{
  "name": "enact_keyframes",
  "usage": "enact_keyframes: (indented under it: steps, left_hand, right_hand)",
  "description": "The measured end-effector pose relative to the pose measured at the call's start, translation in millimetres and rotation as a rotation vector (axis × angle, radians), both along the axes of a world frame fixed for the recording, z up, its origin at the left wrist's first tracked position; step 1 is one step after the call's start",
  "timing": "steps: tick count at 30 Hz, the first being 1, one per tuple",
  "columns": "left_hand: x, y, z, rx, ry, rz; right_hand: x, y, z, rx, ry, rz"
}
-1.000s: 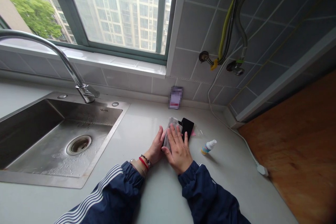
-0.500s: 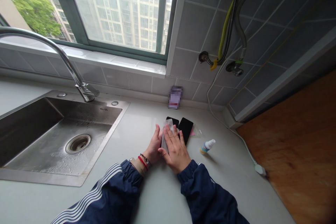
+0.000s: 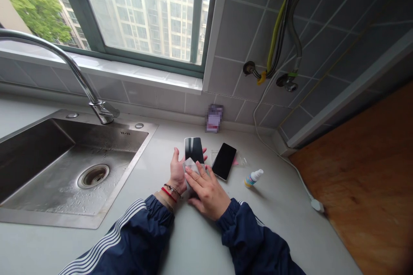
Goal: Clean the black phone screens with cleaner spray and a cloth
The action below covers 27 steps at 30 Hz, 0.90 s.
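The left hand [image 3: 178, 172] is cupped with the palm up, and its thumb and fingertips close around the edges of a black smartphone [image 3: 194, 150], which sits tilted in the hand with its screen facing up. The glossy glass is dark and unlit, with a pale sheen of window light across its upper part. The right hand [image 3: 206, 193] lies over the phone's lower end, fingers spread and nearly flat on a thin, crumpled whitish wipe [image 3: 190, 171]. The wipe covers the bottom of the screen. Whether the right thumb pinches it from beneath is hidden.

Just to the right, a second black smartphone [image 3: 223, 161] lies flat on the pale counter [image 3: 193, 240], its screen up and slightly angled. Its top end rests on a clear plastic sleeve [image 3: 226, 154] with a bit of pink inside. Beyond that stands a small spray bottle [image 3: 254, 178] with a white nozzle and a blue and yellow label. A red cord and a dark beaded bracelet [image 3: 170, 192] circle the left wrist, and navy sleeves [image 3: 254, 236] with white stripes reach back from both arms. A steel sink [image 3: 138, 146] is set into the counter to the left.
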State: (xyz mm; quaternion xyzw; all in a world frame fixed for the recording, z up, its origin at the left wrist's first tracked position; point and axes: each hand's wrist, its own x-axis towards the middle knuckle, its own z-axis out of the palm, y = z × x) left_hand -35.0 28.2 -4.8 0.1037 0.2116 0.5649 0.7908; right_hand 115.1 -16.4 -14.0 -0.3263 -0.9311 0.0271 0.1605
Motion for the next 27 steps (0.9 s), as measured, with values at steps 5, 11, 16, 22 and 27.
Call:
enact_keyframes:
  steps: [5,11,16,22,27]
  left_hand:
    - [3.7,1.1,3.4,-0.010,-0.060,0.016]
    - [14.7,-1.3,4.0,0.028,0.053,-0.040]
    - [19.7,-3.9,-9.3,0.075,0.142,-0.102]
    - [19.8,-6.5,-5.8,0.079,0.084,-0.164]
    - [20.8,-8.9,2.4,0.112,0.089,-0.201]
  right_hand:
    - [2.2,4.4,-1.5,0.069,0.085,-0.080]
    - [9.4,10.5,4.0,0.081,0.082,-0.229]
    - [12.6,15.7,-2.6,0.087,0.102,-0.321]
    - [14.1,15.6,-0.7,0.187,0.309,-0.291]
    - [14.8,17.1,0.1,0.223,0.462,-0.304]
